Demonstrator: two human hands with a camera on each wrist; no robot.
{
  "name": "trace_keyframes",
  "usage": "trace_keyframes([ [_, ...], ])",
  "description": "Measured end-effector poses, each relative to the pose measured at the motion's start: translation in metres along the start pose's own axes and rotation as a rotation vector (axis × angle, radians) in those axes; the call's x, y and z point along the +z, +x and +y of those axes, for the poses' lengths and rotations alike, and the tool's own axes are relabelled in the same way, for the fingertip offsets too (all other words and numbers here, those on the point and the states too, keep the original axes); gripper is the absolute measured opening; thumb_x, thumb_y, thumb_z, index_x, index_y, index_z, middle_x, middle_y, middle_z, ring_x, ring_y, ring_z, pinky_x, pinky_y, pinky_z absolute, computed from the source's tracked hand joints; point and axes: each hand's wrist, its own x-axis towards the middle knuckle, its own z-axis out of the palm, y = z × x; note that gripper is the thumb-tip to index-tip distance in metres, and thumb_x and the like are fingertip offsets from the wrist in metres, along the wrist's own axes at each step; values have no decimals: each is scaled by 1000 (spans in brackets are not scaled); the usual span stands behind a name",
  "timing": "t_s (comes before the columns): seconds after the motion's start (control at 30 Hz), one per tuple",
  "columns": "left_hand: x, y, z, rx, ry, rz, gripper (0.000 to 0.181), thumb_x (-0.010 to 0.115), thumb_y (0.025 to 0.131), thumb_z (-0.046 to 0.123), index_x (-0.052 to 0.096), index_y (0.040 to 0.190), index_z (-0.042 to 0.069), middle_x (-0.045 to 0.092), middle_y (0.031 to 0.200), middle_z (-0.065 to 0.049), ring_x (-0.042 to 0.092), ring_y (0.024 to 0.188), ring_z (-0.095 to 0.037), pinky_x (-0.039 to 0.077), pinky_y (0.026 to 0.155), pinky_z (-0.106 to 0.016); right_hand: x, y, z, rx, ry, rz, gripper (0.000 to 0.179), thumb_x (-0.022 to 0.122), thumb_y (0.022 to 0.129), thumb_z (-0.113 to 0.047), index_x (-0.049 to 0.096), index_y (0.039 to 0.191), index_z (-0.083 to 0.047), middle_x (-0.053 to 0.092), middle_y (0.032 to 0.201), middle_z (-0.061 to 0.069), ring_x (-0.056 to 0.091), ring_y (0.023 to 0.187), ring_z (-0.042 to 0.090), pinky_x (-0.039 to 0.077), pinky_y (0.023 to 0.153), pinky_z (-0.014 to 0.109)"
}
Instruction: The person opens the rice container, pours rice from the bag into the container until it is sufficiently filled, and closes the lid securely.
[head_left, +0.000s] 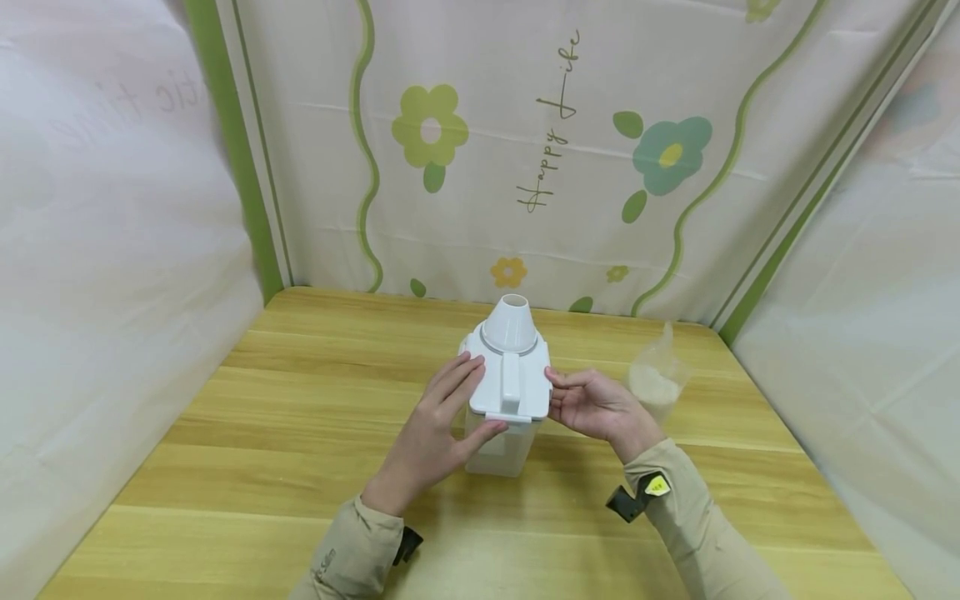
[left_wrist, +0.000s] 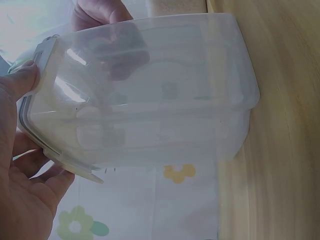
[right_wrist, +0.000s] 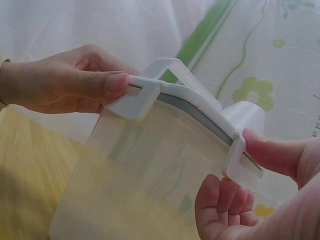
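A clear plastic storage container [head_left: 498, 454] stands upright on the wooden table, with a white lid [head_left: 531, 383] on top. The lid carries a raised handle [head_left: 511, 379] and a cone-shaped spout [head_left: 512, 325]. My left hand [head_left: 442, 425] grips the lid, thumb at the front clip [right_wrist: 135, 102] and fingers along the left side. At the right edge, my right hand [head_left: 596, 406] has its thumb on the top of the side clip [right_wrist: 242, 167], while its curled fingers sit just under that clip. Both side walls of the container [left_wrist: 165, 90] show through as see-through plastic.
Right of the container, a clear plastic bag [head_left: 656, 379] with pale contents stands on the table, close behind my right wrist. The wooden table [head_left: 300, 417] runs back to a flowered curtain [head_left: 480, 167], and white fabric hangs at both sides.
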Motion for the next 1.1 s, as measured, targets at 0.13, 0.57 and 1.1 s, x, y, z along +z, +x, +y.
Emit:
trace_keyframes([
  [0.13,0,-1,-1,-2,-1,-1,70,68,92,43,51,138,-8,47,144,-18,36,137,-36,32,112,-42,0,0,0,9,18,-1,9,58,96,4,61,104,2,64,109,18,61,104,26,47,98,38],
  [0.57,1,-1,-2,-4,0,6,71,66,93,45,51,138,-7,47,144,-17,35,137,-35,32,113,-41,-1,2,0,24,58,-3,10,58,95,6,59,105,3,63,110,18,61,105,26,46,99,38],
  [1.1,2,0,-2,4,3,8,70,66,93,44,51,138,-7,47,144,-17,36,137,-36,32,113,-41,0,2,-1,31,74,-7,10,58,95,6,58,105,3,63,110,18,60,104,26,46,99,38],
])
